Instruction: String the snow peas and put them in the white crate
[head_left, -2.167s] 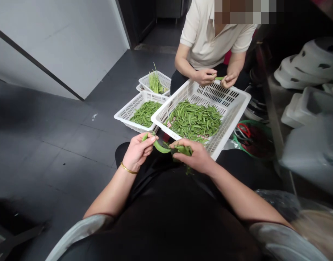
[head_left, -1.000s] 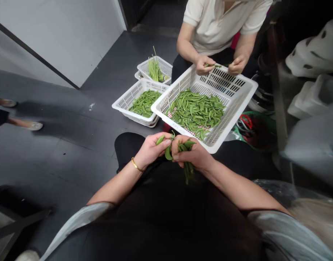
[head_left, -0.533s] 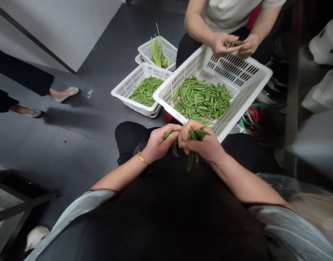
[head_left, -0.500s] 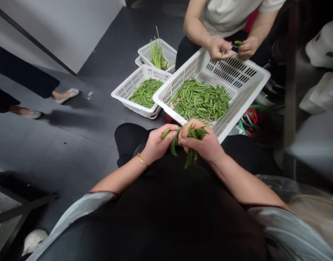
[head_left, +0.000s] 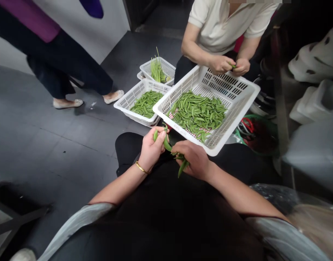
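Note:
My left hand (head_left: pixel 153 145) is closed, its thumb and fingers pinching a green pea pod (head_left: pixel 167 144) near its stem end. Another pod pokes out by its forefinger. Close beside it, my right hand (head_left: pixel 195 159) is wrapped round a few more pea pods (head_left: pixel 183 168), which hang below the fingers; its fingertips are near the lower end of the pinched pod. Just beyond both hands, a large white slotted basket (head_left: pixel 241 117) tilts towards me with a heap of pea pods (head_left: pixel 200 110) in it.
Across the basket, a co-worker's hands (head_left: pixel 227 66) work on a pod above its far rim. To the left stand a smaller basket of pods (head_left: pixel 123 104) and one with long green stalks (head_left: pixel 157 70). Another person's legs (head_left: pixel 74 61) are at left. White containers (head_left: pixel 315 101) stand at right.
My hands have moved slightly apart, with a pod now stretched between them. The co-worker's hands have come together. The person at left has stepped closer to the baskets. The view has tilted up.

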`<state>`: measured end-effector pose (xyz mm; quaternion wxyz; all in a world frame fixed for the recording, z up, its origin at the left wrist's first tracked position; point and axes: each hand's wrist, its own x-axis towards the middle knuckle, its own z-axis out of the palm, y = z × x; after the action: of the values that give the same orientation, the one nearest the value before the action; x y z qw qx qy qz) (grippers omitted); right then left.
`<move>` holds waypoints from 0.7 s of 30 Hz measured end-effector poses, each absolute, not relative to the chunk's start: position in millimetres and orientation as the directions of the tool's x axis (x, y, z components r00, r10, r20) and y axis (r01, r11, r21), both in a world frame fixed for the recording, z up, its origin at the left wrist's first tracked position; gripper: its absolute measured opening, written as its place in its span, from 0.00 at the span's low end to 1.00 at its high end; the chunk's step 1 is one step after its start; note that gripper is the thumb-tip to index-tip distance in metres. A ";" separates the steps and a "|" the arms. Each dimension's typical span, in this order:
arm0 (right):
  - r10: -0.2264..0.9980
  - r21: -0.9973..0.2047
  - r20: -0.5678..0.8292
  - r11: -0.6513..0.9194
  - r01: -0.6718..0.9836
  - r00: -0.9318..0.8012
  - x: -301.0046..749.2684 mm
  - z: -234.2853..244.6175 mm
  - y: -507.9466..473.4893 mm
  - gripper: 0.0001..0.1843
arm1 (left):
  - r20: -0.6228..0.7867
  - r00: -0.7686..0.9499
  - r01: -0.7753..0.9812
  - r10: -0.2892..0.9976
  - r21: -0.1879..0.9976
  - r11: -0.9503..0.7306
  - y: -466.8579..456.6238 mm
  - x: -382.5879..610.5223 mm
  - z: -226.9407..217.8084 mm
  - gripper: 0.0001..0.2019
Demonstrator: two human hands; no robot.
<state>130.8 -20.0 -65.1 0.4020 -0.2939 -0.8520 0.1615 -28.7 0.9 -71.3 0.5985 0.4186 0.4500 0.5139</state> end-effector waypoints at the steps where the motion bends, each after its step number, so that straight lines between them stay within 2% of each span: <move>1: 0.627 -0.524 0.593 0.777 0.349 -0.504 129.8 -65.2 -19.9 0.15 | -0.111 0.092 -0.211 0.989 0.969 0.129 0.9 -28.7 -71.7 0.12; 3: 0.661 -0.612 0.555 0.735 0.291 -0.505 128.5 -63.0 -20.2 0.14 | -0.115 0.178 -0.134 0.977 0.981 0.140 0.6 -29.8 -72.1 0.13; 5: 0.765 -0.759 0.444 0.598 0.258 -0.466 130.1 -59.0 -19.3 0.11 | -0.146 0.289 -0.097 0.946 0.979 0.180 0.1 -32.3 -71.3 0.14; 8: 0.936 -0.938 0.244 0.294 0.186 -0.253 140.6 -53.4 -12.5 0.05 | -0.230 0.424 -0.130 0.876 0.942 0.310 0.1 -39.1 -68.6 0.15; 11: 0.981 -0.977 0.194 0.195 0.085 -0.025 157.2 -50.6 -2.7 0.08 | -0.286 0.499 -0.167 0.818 0.895 0.414 2.0 -47.0 -65.0 0.17; 13: 0.967 -0.954 0.254 0.248 0.166 0.016 165.4 -48.8 0.6 0.09 | -0.320 0.534 -0.184 0.782 0.859 0.477 3.4 -51.0 -63.1 0.17; 15: 0.922 -0.860 0.385 0.376 0.344 -0.046 167.7 -46.7 -0.1 0.09 | -0.352 0.560 -0.194 0.750 0.824 0.532 4.4 -53.1 -62.4 0.17; 18: 0.761 -0.588 0.541 0.647 0.485 -0.359 160.3 -46.4 -4.4 0.14 | -0.379 0.578 -0.193 0.723 0.797 0.572 4.4 -54.1 -64.1 0.15; 21: 0.602 -0.409 0.500 0.798 0.443 -0.622 148.3 -51.7 -4.9 0.18 | -0.377 0.580 -0.150 0.722 0.822 0.550 4.8 -55.9 -65.0 0.15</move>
<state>148.3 -4.9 -51.7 0.3210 -0.2931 -0.8920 0.1238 -55.9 4.8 -65.0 0.7996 0.3882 0.3681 0.2727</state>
